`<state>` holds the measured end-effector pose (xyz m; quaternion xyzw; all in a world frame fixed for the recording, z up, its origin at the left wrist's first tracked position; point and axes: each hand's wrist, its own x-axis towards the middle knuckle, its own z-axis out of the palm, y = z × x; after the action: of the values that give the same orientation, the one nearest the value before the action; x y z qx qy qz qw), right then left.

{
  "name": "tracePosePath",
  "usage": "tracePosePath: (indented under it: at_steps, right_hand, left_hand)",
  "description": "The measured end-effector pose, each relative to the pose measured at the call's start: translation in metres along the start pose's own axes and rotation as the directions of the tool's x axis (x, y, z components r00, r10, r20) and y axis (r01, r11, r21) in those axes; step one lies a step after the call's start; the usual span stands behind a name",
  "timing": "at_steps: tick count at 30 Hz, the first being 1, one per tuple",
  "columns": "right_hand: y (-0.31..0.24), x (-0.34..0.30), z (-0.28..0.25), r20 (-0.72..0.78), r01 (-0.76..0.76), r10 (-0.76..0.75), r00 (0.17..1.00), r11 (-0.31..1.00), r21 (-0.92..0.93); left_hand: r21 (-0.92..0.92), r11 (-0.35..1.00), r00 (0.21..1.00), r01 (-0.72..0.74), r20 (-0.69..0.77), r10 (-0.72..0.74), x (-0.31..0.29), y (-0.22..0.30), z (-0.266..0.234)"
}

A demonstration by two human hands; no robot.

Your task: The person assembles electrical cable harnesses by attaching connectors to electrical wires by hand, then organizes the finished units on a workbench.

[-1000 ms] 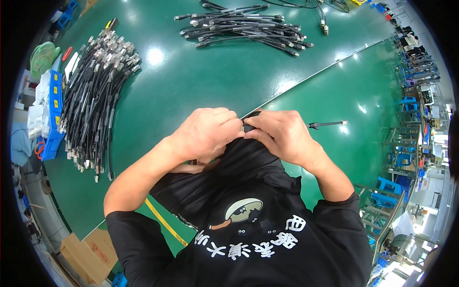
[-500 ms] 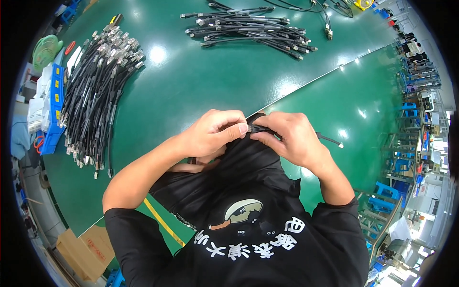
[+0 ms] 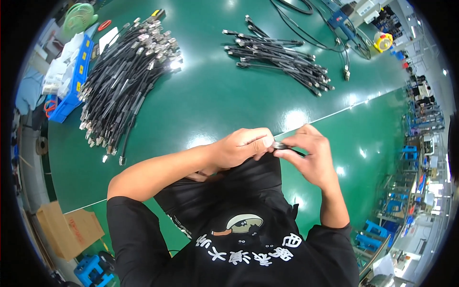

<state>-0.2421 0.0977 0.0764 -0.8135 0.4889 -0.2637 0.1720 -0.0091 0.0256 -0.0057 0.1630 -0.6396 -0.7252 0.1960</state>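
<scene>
In front of my lap, over the near edge of the table, I hold a short black network cable (image 3: 300, 153). Its metal-shelled plug (image 3: 279, 145) shows between my fingertips. My left hand (image 3: 244, 147) is closed, thumb and bent forefinger pinching the plug's left end. From the other side, the thumb and fingers of my right hand (image 3: 311, 152) grip the plug and the cable just behind it. The fingers hide most of the cable. Beyond my left arm lies a big pile of black cables (image 3: 119, 79) with clear and metal plugs.
A smaller cable bundle (image 3: 282, 57) lies farther back. At left stand a blue bin (image 3: 71, 98) and a green fan (image 3: 79, 19). A blue tool (image 3: 342, 23), loose cords and a yellow round thing (image 3: 382, 42) are at back right. A cardboard box (image 3: 71, 232) sits low left.
The whole view has shifted, so the cable piles appear farther right. Both hands sit farther right and slightly lower in view. The cable end that stuck out past my right hand no longer shows.
</scene>
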Motion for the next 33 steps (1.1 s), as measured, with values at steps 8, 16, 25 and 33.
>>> tracePosePath:
  at_steps: [8, 16, 25, 33]
  right_hand:
    - [0.024, -0.032, -0.052, -0.302, -0.209, 0.543, 0.784, 0.689, 0.694]
    - [0.049, -0.066, -0.063, -0.367, -0.065, 0.723, 0.586, 0.493, 0.868]
    - [0.065, -0.082, -0.058, -0.29, 0.103, 0.751, 0.593, 0.287, 0.952]
    - [0.061, -0.071, -0.046, -0.8, -0.475, 0.217, 0.56, 0.875, -0.095]
  left_hand:
    - [-0.08, 0.997, 0.986, -0.021, 0.165, 0.034, -0.001, 0.002, -0.005]
    - [0.277, 0.96, 0.999, -0.039, 0.015, 0.036, 0.005, 0.005, -0.009]
    - [0.252, 0.965, 0.972, -0.07, -0.2, 0.123, 0.003, 0.005, -0.006]
    - [-0.069, 0.992, 0.977, -0.108, -0.19, 0.093, 0.002, 0.005, -0.015]
